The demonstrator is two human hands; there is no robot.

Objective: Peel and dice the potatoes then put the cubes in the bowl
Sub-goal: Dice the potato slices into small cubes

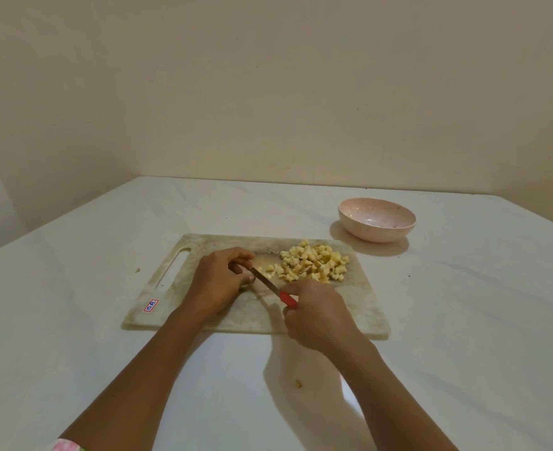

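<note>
Firmly, right hand (317,315) grips the red-handled knife (273,288); left hand (218,278) pinches potato (259,270) on mottled board (359,307).

A small sticker (150,305) with a red and blue border sat on the near left corner of the cutting board (359,307); it appeared to read "10 A". No other text was legible.

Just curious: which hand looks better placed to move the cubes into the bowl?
Probably the right hand: the cubes and bowl lie on its side, though it grips the knife; the left hand is farther away.
</note>
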